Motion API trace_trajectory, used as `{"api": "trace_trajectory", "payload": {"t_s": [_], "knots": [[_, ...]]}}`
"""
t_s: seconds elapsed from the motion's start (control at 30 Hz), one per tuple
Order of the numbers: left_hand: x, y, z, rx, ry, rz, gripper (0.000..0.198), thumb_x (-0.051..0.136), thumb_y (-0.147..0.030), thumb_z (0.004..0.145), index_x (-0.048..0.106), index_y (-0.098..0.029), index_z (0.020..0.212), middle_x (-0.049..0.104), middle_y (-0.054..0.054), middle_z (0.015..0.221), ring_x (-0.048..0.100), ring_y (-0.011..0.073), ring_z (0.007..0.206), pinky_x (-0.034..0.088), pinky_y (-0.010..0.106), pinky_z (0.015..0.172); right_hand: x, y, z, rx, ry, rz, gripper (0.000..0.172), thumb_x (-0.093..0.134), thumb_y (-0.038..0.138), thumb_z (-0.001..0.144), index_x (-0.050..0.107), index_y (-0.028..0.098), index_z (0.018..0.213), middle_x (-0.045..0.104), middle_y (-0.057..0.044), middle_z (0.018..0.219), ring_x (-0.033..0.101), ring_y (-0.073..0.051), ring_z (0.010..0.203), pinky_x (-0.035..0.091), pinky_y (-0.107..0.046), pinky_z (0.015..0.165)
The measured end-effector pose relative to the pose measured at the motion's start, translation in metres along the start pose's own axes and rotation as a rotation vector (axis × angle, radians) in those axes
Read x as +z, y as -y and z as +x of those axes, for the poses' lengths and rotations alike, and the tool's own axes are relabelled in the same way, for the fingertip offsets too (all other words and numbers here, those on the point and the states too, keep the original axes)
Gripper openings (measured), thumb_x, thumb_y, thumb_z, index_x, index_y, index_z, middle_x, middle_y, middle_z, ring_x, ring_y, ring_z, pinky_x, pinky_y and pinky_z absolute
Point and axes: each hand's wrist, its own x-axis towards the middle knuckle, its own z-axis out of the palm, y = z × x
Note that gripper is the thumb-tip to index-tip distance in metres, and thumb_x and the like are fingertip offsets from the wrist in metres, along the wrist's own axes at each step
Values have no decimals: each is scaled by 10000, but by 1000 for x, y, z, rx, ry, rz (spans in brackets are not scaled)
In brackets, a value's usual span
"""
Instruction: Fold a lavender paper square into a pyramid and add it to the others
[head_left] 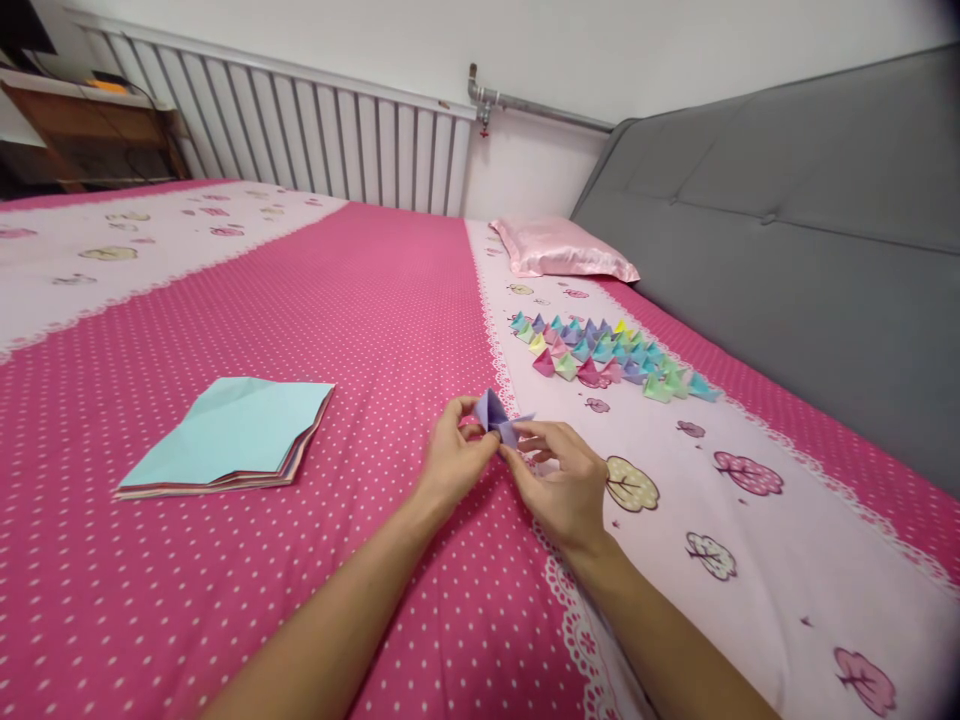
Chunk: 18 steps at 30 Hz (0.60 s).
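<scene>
A small purple folded paper boat (493, 412) is held up between both hands over the pink bedspread. My left hand (455, 455) pinches its left side, fingers behind and thumb in front. On the other side, my right hand (561, 475) grips the lower right part with thumb and fingertips. Parts of the purple paper are hidden by my fingers. Beyond my right hand, several small paper boats (602, 352) in blue, green, pink, purple and yellow stand grouped in rows. To the left lies a stack of square paper (232, 430) with a light blue sheet on top.
The bedspread (390, 290) has pink dotted and white printed bands. A pink satin pillow (562, 248) lies at the back right, beside a grey padded headboard (787, 210). A white radiator (300, 120) runs along the wall, with a wooden desk (90, 130) at far left.
</scene>
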Motion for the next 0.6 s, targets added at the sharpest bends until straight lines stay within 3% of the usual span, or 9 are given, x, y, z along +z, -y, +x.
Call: {"api": "trace_trajectory", "payload": {"t_s": [0.1,0.2,0.27,0.37,0.47,0.6], "knots": [[0,3,1,34,6,17,300,564,-66,628,462,-172,890,567,2,806,574,105,699,444,201,593,1,-2,2,21,-47,-20,307,638,218,697,578,208,998,581,-68,946,577,-187,793,510,-308,624],[-1,5,1,51,29,33,318,561,-54,624,458,-182,897,571,-3,804,582,112,730,462,222,650,3,-5,5,40,-34,20,429,646,220,669,533,202,1083,561,-88,1046,554,-216,918,512,-336,691],[-1,5,1,49,48,46,322,556,-52,629,465,-186,908,575,-5,794,588,118,740,469,234,674,4,-7,5,81,20,87,373,632,227,683,552,201,1047,584,-83,1037,562,-222,933,500,-353,745],[-2,6,0,67,97,82,314,523,-51,651,509,-183,936,598,16,834,596,131,771,472,245,695,5,-10,5,204,125,227,217,623,246,705,583,197,912,639,-49,878,608,-196,777,497,-325,701],[-4,7,0,113,155,128,392,488,-50,674,551,-185,1037,622,54,1005,591,159,910,465,277,800,7,-11,3,289,196,343,155,635,252,706,589,191,841,646,-27,788,602,-163,659,486,-287,637],[-7,5,0,130,231,184,459,465,-80,729,534,-182,1171,535,82,1255,475,202,1166,385,339,967,7,-15,4,326,244,479,130,636,256,718,600,188,822,640,-37,834,593,-149,671,473,-260,606]]}}
